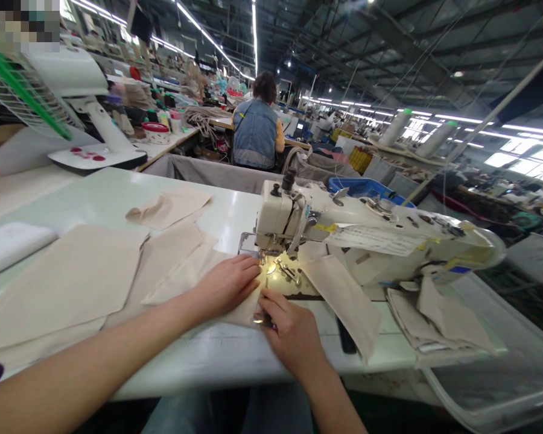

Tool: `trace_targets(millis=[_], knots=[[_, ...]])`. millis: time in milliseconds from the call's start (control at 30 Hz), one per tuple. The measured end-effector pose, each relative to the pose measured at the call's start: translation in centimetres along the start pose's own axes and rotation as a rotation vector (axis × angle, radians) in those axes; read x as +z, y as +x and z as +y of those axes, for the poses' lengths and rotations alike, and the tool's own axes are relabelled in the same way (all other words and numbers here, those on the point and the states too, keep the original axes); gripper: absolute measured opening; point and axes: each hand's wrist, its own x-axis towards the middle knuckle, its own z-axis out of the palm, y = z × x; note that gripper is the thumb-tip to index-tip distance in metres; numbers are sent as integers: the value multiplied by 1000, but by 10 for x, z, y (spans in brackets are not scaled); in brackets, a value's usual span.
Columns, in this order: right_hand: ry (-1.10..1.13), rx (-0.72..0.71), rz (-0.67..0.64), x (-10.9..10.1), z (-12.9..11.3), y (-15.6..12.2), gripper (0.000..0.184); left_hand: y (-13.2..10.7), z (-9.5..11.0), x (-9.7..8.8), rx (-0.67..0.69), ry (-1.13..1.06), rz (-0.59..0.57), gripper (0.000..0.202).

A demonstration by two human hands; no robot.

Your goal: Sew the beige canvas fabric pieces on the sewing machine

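Observation:
My left hand (230, 280) lies flat on a beige fabric piece (187, 271), its fingers extended close to the presser foot of a white sewing machine (278, 217). Just in front of the needle area, my right hand (292, 328) is closed, with thumb and index fingertip at the fabric's near edge. A small dark tool with a shiny metal tip, looking like thread snips (263, 319), is tucked in its curled fingers; most of it is hidden. The machine's lamp lights the metal needle plate (278, 280). A beige strip (348, 307) hangs over the table edge on the right.
Large beige panels (72, 277) are spread at the left. Folded beige pieces (434, 319) lie at the right beside a clear plastic bin (516, 374). A white fan (90, 114) stands back left. A person in a denim vest (256, 132) sits ahead, near a blue basket (366, 188).

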Motion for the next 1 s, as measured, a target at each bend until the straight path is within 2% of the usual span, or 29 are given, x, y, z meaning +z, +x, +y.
trace_targets(millis=[500, 600, 800, 1000], knots=[[-49, 0, -95, -6, -3, 1, 34, -4, -1, 0, 23, 42, 5, 25], [-58, -14, -100, -7, -8, -7, 35, -12, 8, -4, 61, 72, 4, 27], [-47, -25, -87, -8, -15, -24, 38, -36, 35, -15, 133, 69, -94, 21], [-34, -7, -108, -9, -15, -23, 41, -50, 36, -15, 209, 77, -20, 23]])
